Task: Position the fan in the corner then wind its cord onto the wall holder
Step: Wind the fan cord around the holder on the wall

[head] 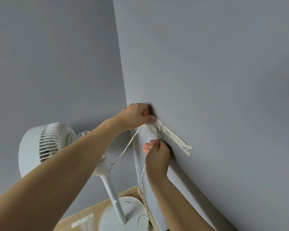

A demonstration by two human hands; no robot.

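head cam | looks forward-down, close | faces wall corner (123, 72) | single view

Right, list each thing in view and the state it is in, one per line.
fan: upright on its round base in the corner, blades not blurred.
cord: partly wound on the holder, the rest hanging loose to the floor.
wall holder: stuck on the right wall, some turns of cord on it.
left hand: pinching the cord at the holder.
right hand: closed on the cord just below the holder.
tape strip: on the wall, worn.
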